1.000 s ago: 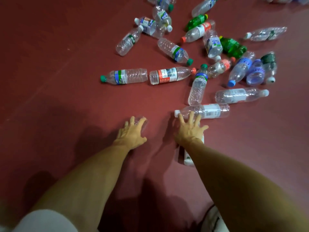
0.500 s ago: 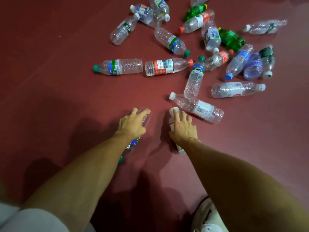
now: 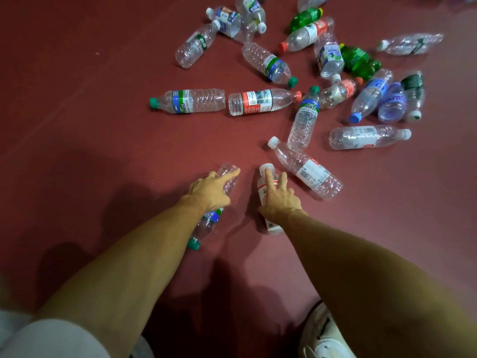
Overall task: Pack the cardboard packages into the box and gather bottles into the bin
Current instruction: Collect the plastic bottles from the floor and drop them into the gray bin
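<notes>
The dark red floor (image 3: 77,130) fills the view. A loose scatter of clear and green plastic bottles (image 3: 260,102) lies on it from 12 to 2 o'clock of the hands. No bin, box or cardboard package is in view, so the gathering step looks barely begun.

Both bare forearms reach forward. The left hand (image 3: 210,189) lies over a clear plastic bottle with a blue-green label and green cap (image 3: 209,223). Its long axis runs from the cap at 7 o'clock to the base at 1 o'clock, along the line of the forearm. The index finger (image 3: 232,174) stretches along the bottle and the other fingers curl round its side.

The right hand (image 3: 280,200) rests on a clear plastic bottle with a red-and-white label and white cap (image 3: 264,189). That bottle points its cap to 12 o'clock and its base to 6. The fingers (image 3: 268,177) are straight and spread across it, the thumb against its near side, so this looks like pressing, not a closed grip.

Each bottle already lies lengthwise under its hand, so closing round the middle should lift it. A clear bottle with a barcode label (image 3: 307,171) lies close at 2 o'clock of the right hand, the nearer hand for it.
</notes>
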A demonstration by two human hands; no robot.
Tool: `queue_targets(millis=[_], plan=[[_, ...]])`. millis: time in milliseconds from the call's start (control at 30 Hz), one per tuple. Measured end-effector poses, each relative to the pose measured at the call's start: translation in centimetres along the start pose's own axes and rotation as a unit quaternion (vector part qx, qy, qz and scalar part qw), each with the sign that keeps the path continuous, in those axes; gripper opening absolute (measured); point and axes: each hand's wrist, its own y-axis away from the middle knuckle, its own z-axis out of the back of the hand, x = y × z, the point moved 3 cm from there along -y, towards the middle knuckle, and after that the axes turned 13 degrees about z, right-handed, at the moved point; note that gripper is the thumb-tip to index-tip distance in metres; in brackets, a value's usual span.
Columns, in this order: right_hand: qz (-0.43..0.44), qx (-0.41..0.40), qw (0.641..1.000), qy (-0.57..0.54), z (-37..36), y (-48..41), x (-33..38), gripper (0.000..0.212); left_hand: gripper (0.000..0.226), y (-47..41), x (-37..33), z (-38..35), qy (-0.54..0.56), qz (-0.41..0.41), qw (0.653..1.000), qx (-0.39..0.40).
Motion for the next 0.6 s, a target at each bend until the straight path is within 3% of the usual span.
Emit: queue_targets(millis=[200,400,600], plan=[[-0.033,-0.103,0.993,0.049,-0.8,1.2,-0.4,0.101,0.088,-0.1,0.4,-0.2,0.011,-0.014,1.0,-0.001],[-0.026,-0.082,0.996,0.023,-0.2,1.3,-0.5,0.101,0.083,0.1,0.4,-0.3,0.016,-0.015,1.0,-0.002],[0.004,-0.09,0.996,-0.014,-0.5,1.5,-0.5,0.084,0.07,0.1,0.6,-0.6,0.03,-0.009,0.999,-0.009]])
